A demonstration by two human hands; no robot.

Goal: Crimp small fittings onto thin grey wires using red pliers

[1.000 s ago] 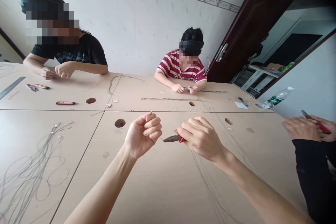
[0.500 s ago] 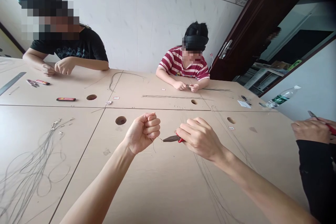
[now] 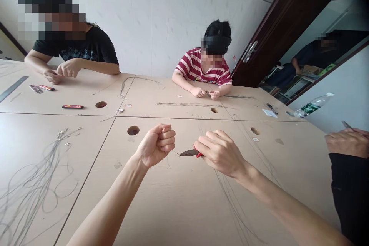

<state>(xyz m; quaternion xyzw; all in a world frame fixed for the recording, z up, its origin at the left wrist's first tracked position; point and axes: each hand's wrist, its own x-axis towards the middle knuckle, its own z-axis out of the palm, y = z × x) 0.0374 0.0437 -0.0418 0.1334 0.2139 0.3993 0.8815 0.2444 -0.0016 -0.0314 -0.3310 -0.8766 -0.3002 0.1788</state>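
Observation:
My left hand (image 3: 157,145) is closed in a fist around a thin cord (image 3: 168,161), whose short end hangs below the fingers. Red-handled pliers (image 3: 188,153) are in my right hand (image 3: 217,152), their dark jaws pointing left. The jaw tips meet a tiny piece at the end of the cord, just right of my left fist; it is too small to make out. Several long grey cords (image 3: 230,196) lie on the table under and beyond my right hand. To the left lies a loose bundle of grey cords (image 3: 49,173) with small metal ends.
Two people sit across the table (image 3: 161,207), and a co-worker's hands (image 3: 346,144) hold a tool at the right. A plastic bottle (image 3: 315,105) lies on its side at the far right. Box cutters (image 3: 72,106) and a steel ruler (image 3: 13,88) are at the left. The table has round holes (image 3: 133,130).
My hands and the pliers hold nearly the same pose. The view has shifted slightly. A person in the doorway at the back right has come further into view.

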